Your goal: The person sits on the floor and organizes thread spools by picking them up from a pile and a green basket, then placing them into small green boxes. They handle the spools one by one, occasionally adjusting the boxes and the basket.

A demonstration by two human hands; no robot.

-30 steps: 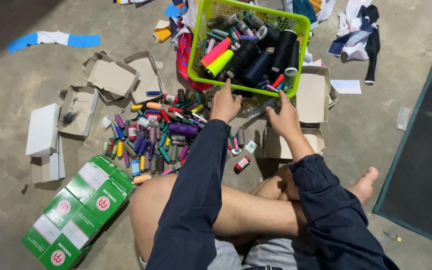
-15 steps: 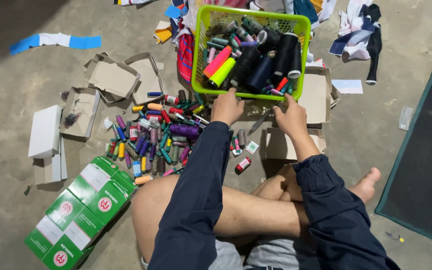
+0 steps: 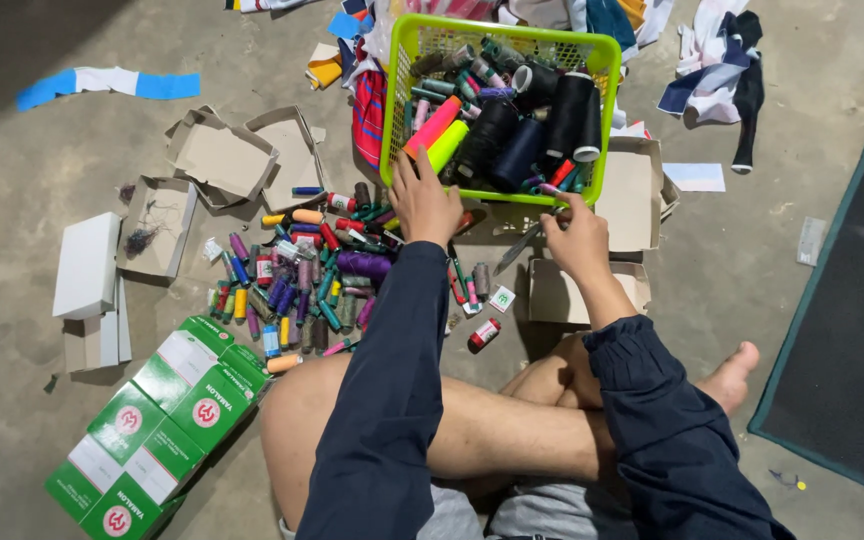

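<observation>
Hands on basket rim, spool sorting midway.
Left hand and right hand curl fingers over the green basket edge; many spools lie loose on the floor beside it.

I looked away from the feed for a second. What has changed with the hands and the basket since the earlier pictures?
Little changed. The left hand and right hand stay on the near rim of the green basket; the basket sits slightly nearer the pile of small thread spools than before, though the camera may have shifted. Nothing was picked up or let go. The green boxes and open cardboard boxes lie as before.
</observation>
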